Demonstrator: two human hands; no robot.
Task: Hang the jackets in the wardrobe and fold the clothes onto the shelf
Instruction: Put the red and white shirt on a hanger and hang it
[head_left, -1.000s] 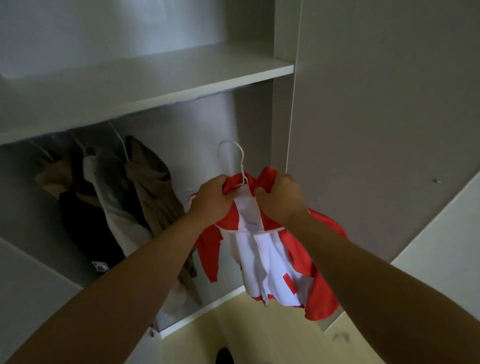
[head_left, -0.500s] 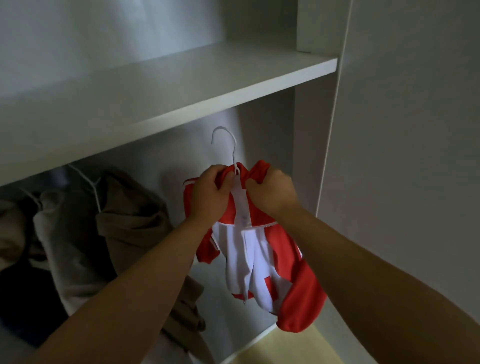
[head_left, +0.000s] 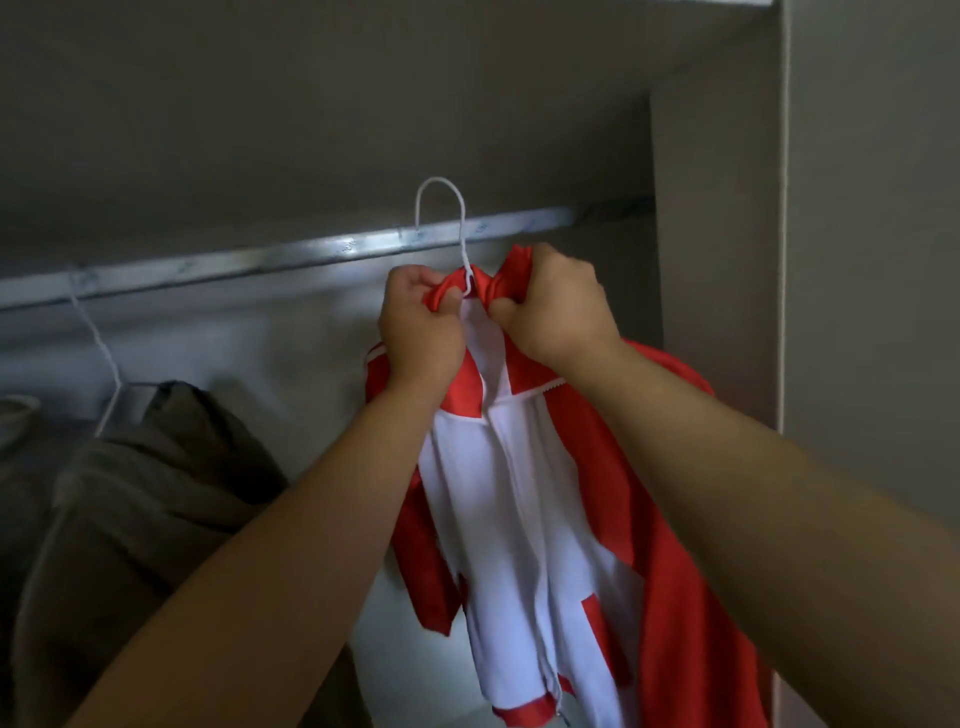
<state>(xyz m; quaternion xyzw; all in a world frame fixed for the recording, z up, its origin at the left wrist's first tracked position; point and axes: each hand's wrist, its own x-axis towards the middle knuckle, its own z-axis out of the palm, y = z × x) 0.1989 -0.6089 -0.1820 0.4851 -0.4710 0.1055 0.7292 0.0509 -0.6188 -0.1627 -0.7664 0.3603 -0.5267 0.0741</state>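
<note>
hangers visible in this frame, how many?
2. One white hanger carries the red-and-white jacket both hands hold; its hook overlaps the rail. Another hangs at left with an olive jacket. More may be off-frame left.

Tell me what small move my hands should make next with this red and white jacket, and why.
Probably lower both hands a little and ease toward the wall so the white hanger hook settles onto the metal rail. The hook's curve shows above the rail, apparently not yet resting on it. The left hand and right hand each keep a grip on the red and white jacket at its collar.
</note>
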